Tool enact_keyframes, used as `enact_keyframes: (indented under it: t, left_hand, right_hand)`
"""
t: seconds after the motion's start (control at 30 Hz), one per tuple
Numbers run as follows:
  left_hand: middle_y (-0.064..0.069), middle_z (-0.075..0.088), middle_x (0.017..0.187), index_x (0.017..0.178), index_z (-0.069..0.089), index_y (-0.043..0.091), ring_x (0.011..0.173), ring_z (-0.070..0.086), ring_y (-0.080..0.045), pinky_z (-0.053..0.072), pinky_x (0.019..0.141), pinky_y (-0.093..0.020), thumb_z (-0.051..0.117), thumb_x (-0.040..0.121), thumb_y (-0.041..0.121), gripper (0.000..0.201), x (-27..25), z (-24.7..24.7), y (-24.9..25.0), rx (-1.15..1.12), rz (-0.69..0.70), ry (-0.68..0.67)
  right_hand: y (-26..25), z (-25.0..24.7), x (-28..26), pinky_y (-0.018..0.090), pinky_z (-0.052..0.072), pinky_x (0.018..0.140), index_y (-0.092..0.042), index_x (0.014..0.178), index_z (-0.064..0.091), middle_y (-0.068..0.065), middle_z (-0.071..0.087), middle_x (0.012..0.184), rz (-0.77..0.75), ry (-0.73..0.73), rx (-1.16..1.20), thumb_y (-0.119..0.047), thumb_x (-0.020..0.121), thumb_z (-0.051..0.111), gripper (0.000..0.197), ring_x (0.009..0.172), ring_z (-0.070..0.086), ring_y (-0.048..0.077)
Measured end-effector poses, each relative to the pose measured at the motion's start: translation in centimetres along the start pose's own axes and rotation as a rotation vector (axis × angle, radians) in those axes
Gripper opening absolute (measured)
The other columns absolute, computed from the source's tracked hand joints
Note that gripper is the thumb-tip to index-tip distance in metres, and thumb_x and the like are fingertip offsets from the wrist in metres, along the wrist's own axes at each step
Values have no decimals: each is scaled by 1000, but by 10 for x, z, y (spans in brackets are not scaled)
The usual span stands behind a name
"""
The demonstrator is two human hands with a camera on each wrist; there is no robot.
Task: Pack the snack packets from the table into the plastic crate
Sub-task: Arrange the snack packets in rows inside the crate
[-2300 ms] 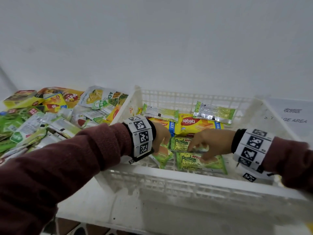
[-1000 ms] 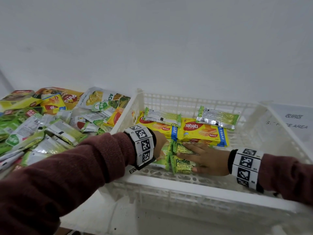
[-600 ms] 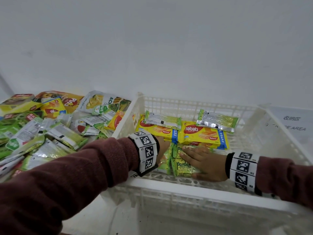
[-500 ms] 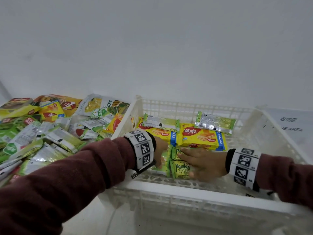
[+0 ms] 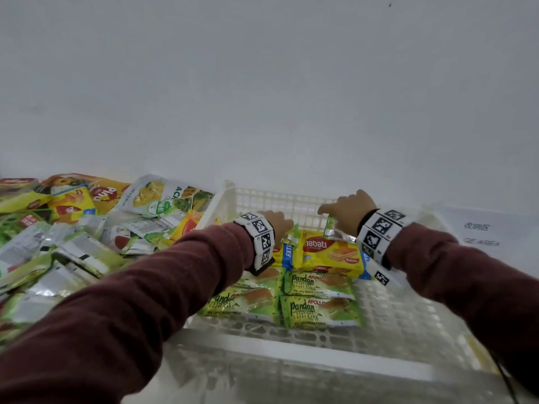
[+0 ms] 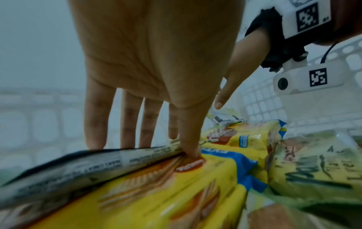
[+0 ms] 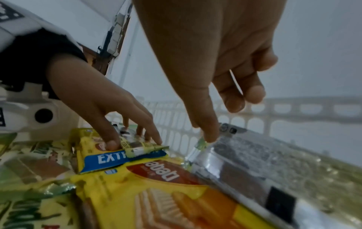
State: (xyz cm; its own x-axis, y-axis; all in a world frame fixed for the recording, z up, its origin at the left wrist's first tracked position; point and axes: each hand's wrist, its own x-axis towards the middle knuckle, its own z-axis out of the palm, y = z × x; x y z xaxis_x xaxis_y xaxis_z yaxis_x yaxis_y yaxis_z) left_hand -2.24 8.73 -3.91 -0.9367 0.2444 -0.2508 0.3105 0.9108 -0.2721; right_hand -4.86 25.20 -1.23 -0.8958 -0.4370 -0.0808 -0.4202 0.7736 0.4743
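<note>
A white plastic crate (image 5: pixel 291 357) holds several green Pandan packets (image 5: pixel 318 309) at the front and two yellow Nabati packets (image 5: pixel 329 252) behind them. My left hand (image 5: pixel 277 224) reaches over the left Nabati packet and pinches a silver-green packet (image 6: pixel 78 167), thumb in front, fingers behind. My right hand (image 5: pixel 347 211) is at the back of the crate. It pinches the left end of a second silver-green packet (image 7: pixel 274 155), thumb on its corner and that end raised. Its other fingers curl above the foil.
A loose pile of snack packets (image 5: pixel 73 243) covers the table left of the crate. A paper sheet with printed text (image 5: pixel 481 228) lies to the crate's right. A plain white wall stands right behind. The crate's right half shows bare mesh floor (image 5: pixel 408 310).
Both hands have left the Pandan packets at the crate's front and moved to the back. Each has taken hold of a silver-green packet there.
</note>
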Motion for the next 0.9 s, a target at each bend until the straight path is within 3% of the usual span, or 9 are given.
enact_keyframes:
  t: [0.1, 0.17, 0.27, 0.4, 0.53, 0.63, 0.7, 0.8, 0.9]
  left_hand:
    - [-11, 51, 124, 140, 33, 22, 105, 58, -28, 44, 71, -31, 51, 93, 22, 50, 3, 0, -2, 57, 52, 0]
    - [-12, 54, 120, 144, 24, 30, 91, 60, -26, 44, 62, -29, 43, 96, 14, 53, 4, 0, -1, 90, 112, -12]
    - [-13, 52, 118, 146, 17, 37, 87, 57, -26, 41, 57, -28, 32, 98, 7, 59, 5, 2, 3, 126, 157, -50]
    - [-14, 51, 117, 144, 25, 24, 93, 59, -29, 40, 65, -28, 36, 98, 9, 49, 6, -1, 2, 175, 153, -53]
    - [-4, 46, 78, 133, 32, 11, 60, 45, -18, 40, 62, -28, 37, 95, 4, 38, 0, -10, 0, 71, 71, 27]
    - [-9, 58, 102, 124, 38, 8, 81, 57, -25, 42, 66, -30, 42, 93, 8, 30, -10, -21, -5, -15, 23, 114]
    - [-8, 58, 102, 115, 44, 10, 89, 58, -27, 39, 67, -31, 44, 92, 10, 24, -18, -32, -9, -45, -7, 174]
    - [-1, 51, 88, 92, 48, 19, 79, 51, -25, 34, 65, -29, 39, 88, 4, 18, -30, -46, -17, -193, -67, 301]
    - [1, 50, 91, 94, 49, 23, 78, 48, -22, 34, 56, -25, 37, 80, -7, 35, -43, -64, -28, -413, -66, 340]
  right_hand:
    - [-4, 3, -1, 32, 30, 102, -40, 140, 29, -5, 53, 132, -59, -55, -52, -29, 97, 44, 47, 121, 50, 18]
    - [-3, 5, -2, 32, 33, 99, -41, 140, 30, -4, 54, 131, -73, -58, -68, -26, 98, 41, 45, 120, 51, 18]
    - [3, 8, 0, 28, 40, 83, -34, 131, 44, -1, 60, 122, -87, -42, -54, -26, 97, 45, 36, 110, 58, 20]
    - [9, 10, -1, 27, 37, 68, -19, 103, 48, 7, 60, 105, -49, -82, 32, -23, 94, 48, 10, 83, 53, 24]
    - [16, 1, -5, 25, 36, 55, -17, 78, 41, -1, 45, 73, 7, -119, 211, -36, 87, 55, 25, 72, 46, 21]
    - [25, -13, -13, 24, 31, 51, -19, 62, 36, -4, 41, 62, 15, -137, 270, -45, 86, 56, 41, 59, 42, 14]
    - [31, -22, -18, 21, 31, 50, -17, 59, 38, -4, 42, 59, 21, -138, 273, -35, 85, 62, 40, 53, 38, 9]
    - [38, -32, -29, 18, 27, 46, -15, 58, 39, -4, 40, 59, 24, -106, 219, -9, 79, 63, 32, 54, 38, 10]
    - [41, -45, -47, 18, 28, 50, -19, 81, 47, -12, 38, 68, -21, 0, 285, -7, 81, 60, 18, 74, 42, 15]
